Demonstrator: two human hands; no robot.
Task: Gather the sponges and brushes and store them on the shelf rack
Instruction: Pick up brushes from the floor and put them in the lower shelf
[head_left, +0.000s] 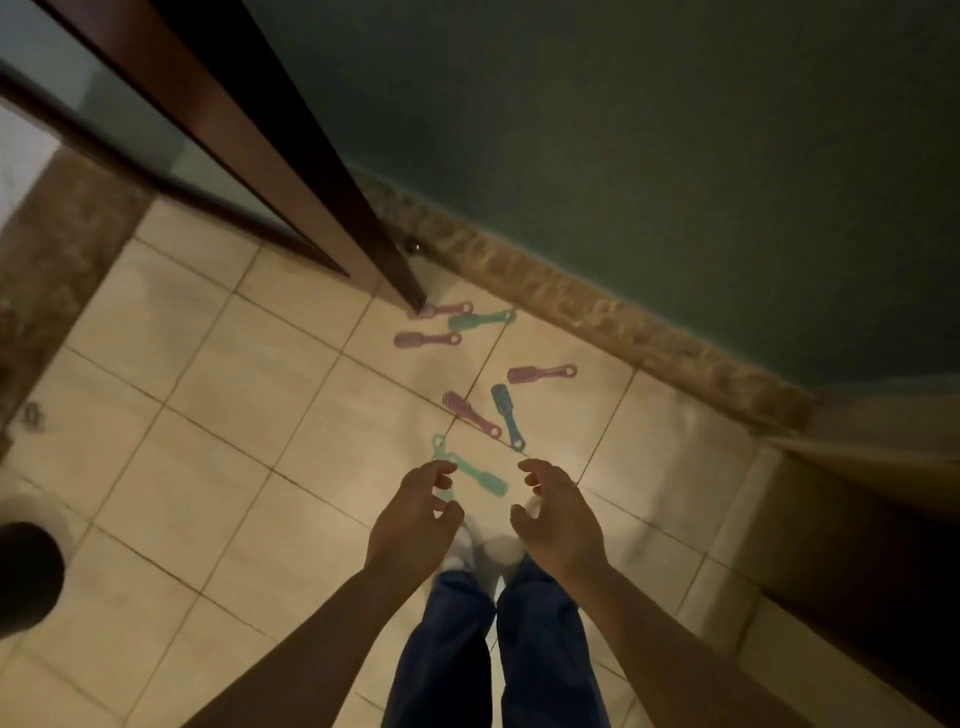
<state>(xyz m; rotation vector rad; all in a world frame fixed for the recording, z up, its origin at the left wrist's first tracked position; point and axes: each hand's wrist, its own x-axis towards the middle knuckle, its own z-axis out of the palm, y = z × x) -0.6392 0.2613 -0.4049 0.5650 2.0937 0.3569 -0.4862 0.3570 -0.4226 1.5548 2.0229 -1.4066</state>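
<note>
Head view: left hand (415, 512) and right hand (558, 512) loosely curled, empty; green brush (483, 480) just ahead, nearer left, lying diagonal.

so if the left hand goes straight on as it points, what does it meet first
Probably the light green brush on the floor just beyond the left hand's fingertips; nothing shows between, though the hand's height above the floor is unclear.

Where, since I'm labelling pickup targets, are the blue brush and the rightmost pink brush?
blue brush (502, 399): head view, on its bristle head.
rightmost pink brush (549, 372): head view, on the middle of its handle.
</note>
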